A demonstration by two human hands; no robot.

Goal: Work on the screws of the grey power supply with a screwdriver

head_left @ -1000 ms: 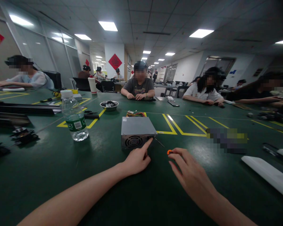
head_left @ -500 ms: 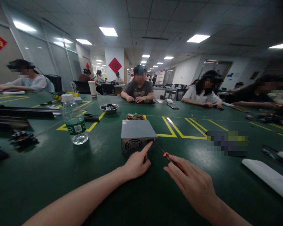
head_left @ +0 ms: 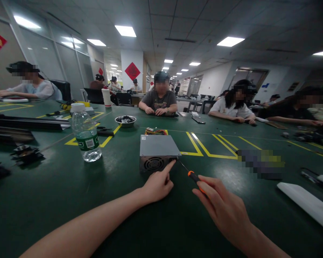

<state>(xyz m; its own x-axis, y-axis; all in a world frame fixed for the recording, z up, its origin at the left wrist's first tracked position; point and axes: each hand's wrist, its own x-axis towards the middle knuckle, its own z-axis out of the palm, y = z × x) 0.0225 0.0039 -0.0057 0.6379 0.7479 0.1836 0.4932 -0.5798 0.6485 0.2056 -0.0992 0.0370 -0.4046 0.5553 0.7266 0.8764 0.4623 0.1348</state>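
Note:
A grey computer power supply [head_left: 158,145] sits on the green table, its fan grille toward me and a bundle of coloured cables [head_left: 156,132] behind it. My left hand [head_left: 158,185] has its index finger stretched out, the tip touching the right part of the grille face near the upper corner. Its other fingers are curled, with nothing visible in them. In my right hand [head_left: 223,202] is a screwdriver [head_left: 194,176] with a black and orange handle, held between thumb and fingers. Its thin shaft points up and left, the tip at the power supply's right front corner.
Left of the power supply stands a water bottle [head_left: 87,141]. Behind it are a metal bowl [head_left: 125,124] with small dark parts and a white cup [head_left: 106,98]. Dark metal parts [head_left: 27,154] lie far left, a long white object [head_left: 304,204] at right. Several people sit around the table.
My right hand has shifted slightly right and down, its fingers moving further back along the screwdriver handle. My left index finger stays at the power supply. The view has tilted slightly.

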